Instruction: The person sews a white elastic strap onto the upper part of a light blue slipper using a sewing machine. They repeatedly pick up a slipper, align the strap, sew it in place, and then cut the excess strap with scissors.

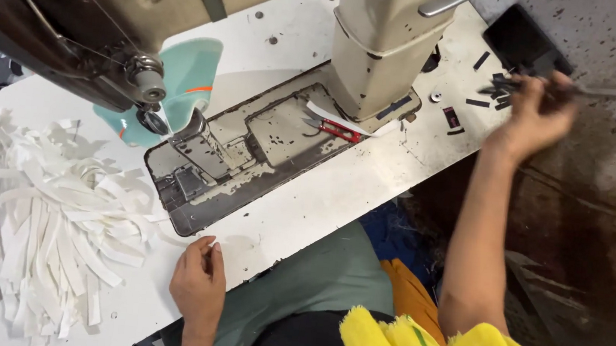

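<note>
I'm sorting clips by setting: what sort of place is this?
Probably a garment or stitching workshop: an industrial sewing machine on a white table, a heap of cut white strips, and red thread snips.

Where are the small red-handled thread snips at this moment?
In the head view, the red-handled thread snips lie on the metal bed of the sewing machine, just left of its upright column and beside a white strip, far from both hands.

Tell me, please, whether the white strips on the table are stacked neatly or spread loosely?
Spread loosely: the white strips lie criss-crossed in a ragged heap on the white table, ends pointing many ways, left of the left hand.
</note>
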